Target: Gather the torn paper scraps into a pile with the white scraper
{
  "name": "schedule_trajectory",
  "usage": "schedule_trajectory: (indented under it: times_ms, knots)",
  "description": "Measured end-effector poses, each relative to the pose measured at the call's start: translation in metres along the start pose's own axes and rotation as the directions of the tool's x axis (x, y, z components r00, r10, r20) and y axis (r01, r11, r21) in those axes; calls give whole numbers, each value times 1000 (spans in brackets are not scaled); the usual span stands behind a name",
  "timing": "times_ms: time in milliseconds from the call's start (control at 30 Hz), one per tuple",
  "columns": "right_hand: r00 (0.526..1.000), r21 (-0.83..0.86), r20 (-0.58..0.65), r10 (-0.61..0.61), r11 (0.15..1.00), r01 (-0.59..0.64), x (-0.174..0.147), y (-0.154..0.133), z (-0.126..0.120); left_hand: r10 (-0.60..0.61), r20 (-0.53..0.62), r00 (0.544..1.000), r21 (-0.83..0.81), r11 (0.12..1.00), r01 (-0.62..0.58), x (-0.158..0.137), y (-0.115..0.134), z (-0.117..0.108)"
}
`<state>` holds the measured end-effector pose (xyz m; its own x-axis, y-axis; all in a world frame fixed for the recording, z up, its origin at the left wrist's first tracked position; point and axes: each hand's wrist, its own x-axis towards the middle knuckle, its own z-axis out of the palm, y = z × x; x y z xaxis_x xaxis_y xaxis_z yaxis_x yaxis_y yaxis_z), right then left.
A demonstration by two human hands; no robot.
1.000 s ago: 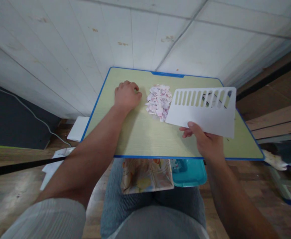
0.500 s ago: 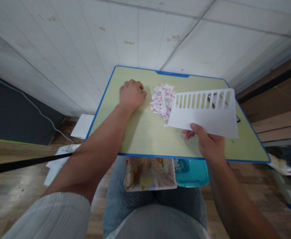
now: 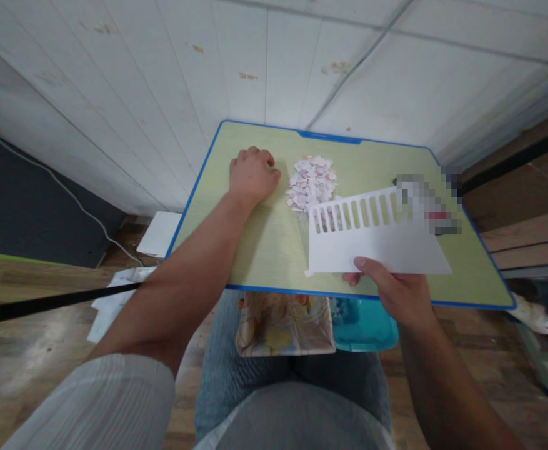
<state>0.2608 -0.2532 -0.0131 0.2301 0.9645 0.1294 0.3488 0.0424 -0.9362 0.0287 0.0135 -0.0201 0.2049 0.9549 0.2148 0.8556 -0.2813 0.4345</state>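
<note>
My right hand grips a white slotted panel by its near edge, thumb on top and fingers beneath. A row of long slots runs along the panel's far side. Its left end lies over the near part of a heap of torn paper pieces, white with pinkish print; some show through the slots. To the left of the heap, my left hand rests on the table with its fingers loosely bent and the thumb apart from them. I see nothing in it, though its fingertips are partly hidden.
The pale yellow-green table has a blue rim and stands against a white panelled wall. A pixelated object lies behind the panel at the right. A patterned fabric box and a turquoise plastic container sit below the front edge.
My right hand has brought the slotted panel nearer to me and slightly left, dragging some paper pieces at its left end. My left hand stays in place on the table.
</note>
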Motion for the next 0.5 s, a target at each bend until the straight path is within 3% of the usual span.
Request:
schedule_trajectory:
  times_ms: [233, 500]
  knots:
    - [1000, 97, 3, 29, 995, -30, -1, 5, -4, 5, 8, 1000, -4, 1000, -5, 0, 0, -1]
    - [999, 34, 45, 19, 999, -21, 2, 1, -5, 7, 41, 999, 19, 1000, -7, -2, -1, -3]
